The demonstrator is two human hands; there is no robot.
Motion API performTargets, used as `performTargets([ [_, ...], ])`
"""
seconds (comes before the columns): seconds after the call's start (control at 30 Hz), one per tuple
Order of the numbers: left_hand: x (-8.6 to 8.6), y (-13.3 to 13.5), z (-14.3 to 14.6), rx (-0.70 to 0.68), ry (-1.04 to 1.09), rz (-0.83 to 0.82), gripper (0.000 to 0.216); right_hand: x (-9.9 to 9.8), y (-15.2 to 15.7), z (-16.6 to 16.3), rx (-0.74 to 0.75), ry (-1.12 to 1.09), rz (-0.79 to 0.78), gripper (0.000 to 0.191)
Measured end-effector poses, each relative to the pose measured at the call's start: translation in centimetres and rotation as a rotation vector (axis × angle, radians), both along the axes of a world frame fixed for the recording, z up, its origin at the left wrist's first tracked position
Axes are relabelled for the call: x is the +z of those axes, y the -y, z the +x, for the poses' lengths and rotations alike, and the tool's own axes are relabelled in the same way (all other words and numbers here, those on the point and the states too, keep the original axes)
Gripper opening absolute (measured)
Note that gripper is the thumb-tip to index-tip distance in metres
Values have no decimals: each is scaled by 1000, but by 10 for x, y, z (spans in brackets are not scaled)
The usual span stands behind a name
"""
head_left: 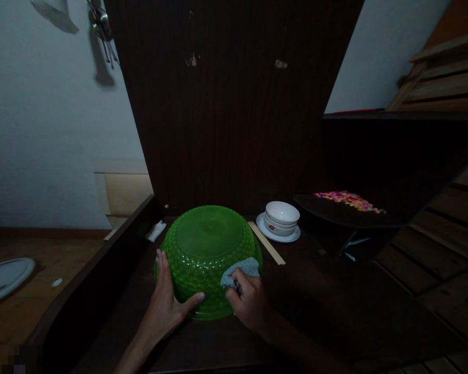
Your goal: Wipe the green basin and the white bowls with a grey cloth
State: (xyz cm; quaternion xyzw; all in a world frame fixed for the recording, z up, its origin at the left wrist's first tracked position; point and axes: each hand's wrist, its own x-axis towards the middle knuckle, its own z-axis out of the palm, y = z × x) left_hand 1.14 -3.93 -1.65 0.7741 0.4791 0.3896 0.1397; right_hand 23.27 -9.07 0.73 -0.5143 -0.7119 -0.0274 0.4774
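A green plastic basin (208, 234) with a bumpy, shiny side lies upside down on the dark wooden surface (296, 306). My left hand (169, 301) rests against its near left side, thumb spread away from the fingers. Bunched in my right hand (249, 298) is a grey-blue cloth (242, 269), pressed against the basin's near right side. Just right of the basin lie several light wooden chopsticks (267, 242). Beyond them, stacked white bowls (282, 221) sit on a white plate (261, 226).
A crumpled white tissue (156, 230) lies left of the basin, beside a raised dark edge (113, 259). A tall dark panel (226, 114) stands behind. At right, a dark shelf (312, 206) carries small colourful pieces (349, 200). A white oval dish (11, 275) is at far left.
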Motion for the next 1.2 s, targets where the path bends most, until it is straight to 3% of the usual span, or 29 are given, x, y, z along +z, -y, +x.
performTargets([
  [0.23, -7, -5, -6, -44, 5, 36, 127, -3, 1, -39, 192, -19, -113, 8],
  [0.4, -3, -5, -5, 6, 46, -19, 127, 15, 4, -23, 295, -194, -220, 8],
  [0.57, 6, -2, -3, 53, 109, -117, 132, 29, 2, 29, 185, -351, -211, 13],
  [0.67, 11, -1, -5, 50, 134, -157, 133, 41, -4, 65, 13, -523, -169, 17],
  [0.9, 17, -7, -17, 25, 167, -198, 132, 71, -38, 111, -277, -398, -59, 18],
  [1.03, 18, -16, -31, -40, 184, -213, 132, 68, -72, 118, -295, -460, -103, 22],
  [1.2, 17, -26, -45, -139, 239, -258, 132, 49, -120, 111, -166, -591, -218, 24],
])
